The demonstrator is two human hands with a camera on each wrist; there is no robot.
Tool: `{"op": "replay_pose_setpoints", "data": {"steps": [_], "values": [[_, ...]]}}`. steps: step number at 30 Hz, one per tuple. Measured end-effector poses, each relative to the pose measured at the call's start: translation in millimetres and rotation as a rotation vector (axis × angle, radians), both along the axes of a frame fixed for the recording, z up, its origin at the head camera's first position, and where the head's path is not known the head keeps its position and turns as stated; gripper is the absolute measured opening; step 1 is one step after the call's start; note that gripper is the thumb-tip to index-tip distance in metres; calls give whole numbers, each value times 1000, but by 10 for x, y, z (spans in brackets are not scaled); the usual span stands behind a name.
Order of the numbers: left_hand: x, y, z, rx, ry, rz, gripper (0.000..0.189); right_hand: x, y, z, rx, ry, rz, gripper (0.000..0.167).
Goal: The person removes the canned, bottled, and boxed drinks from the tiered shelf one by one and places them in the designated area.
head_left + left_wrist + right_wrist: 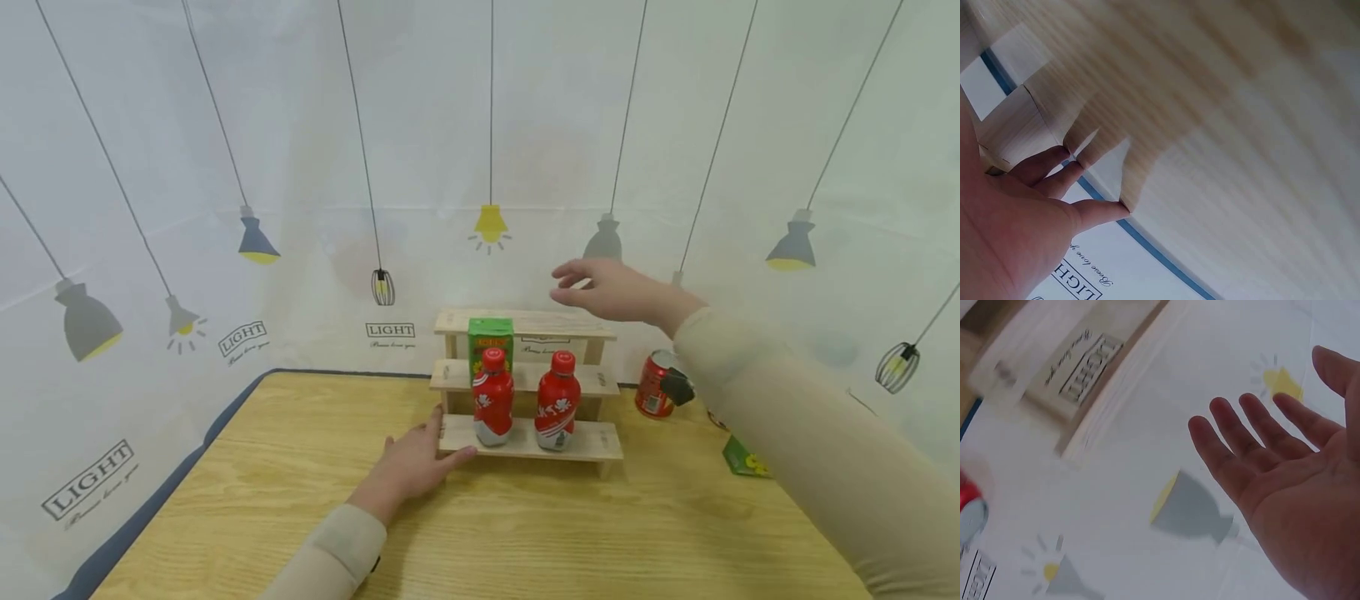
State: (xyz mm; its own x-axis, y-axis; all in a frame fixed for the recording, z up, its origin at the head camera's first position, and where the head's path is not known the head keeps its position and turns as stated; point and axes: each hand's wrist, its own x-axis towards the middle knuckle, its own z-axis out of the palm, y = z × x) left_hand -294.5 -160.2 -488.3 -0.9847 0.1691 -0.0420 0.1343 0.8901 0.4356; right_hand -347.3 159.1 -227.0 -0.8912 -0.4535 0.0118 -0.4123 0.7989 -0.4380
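A three-tier wooden shelf stands on the table. Two red bottles with white bottoms stand on its lowest tier, and a green drink carton is upright on the middle tier. My left hand is at the left end of the lowest tier, thumb along its front. In the left wrist view, fingertips of the left hand touch the tabletop, fingers extended. Raised above the top tier's right part, my right hand holds nothing. In the right wrist view, its palm and spread fingers show this right hand bare.
Right of the shelf stands a red can, partly behind a black device at the right wrist. A green carton lies farther right, partly covered by the sleeve. Behind the table hangs a white cloth printed with lamps.
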Motion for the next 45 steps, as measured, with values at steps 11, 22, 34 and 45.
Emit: {"op": "replay_pose_setpoints", "data": {"steps": [11, 22, 34, 45], "values": [[5, -19, 3, -5, 4, 6, 120, 24, -740, -417, -39, 19, 6, 56], [7, 3, -7, 5, -2, 4, 122, 20, -823, -674, 7, -56, -6, 63], [32, -13, -11, 4, 6, 0, 121, 15, -812, -553, 104, 9, -1, 49], [68, -11, 10, 6, 14, 1, 120, -60, -228, -547, 106, 22, -34, 46]]}}
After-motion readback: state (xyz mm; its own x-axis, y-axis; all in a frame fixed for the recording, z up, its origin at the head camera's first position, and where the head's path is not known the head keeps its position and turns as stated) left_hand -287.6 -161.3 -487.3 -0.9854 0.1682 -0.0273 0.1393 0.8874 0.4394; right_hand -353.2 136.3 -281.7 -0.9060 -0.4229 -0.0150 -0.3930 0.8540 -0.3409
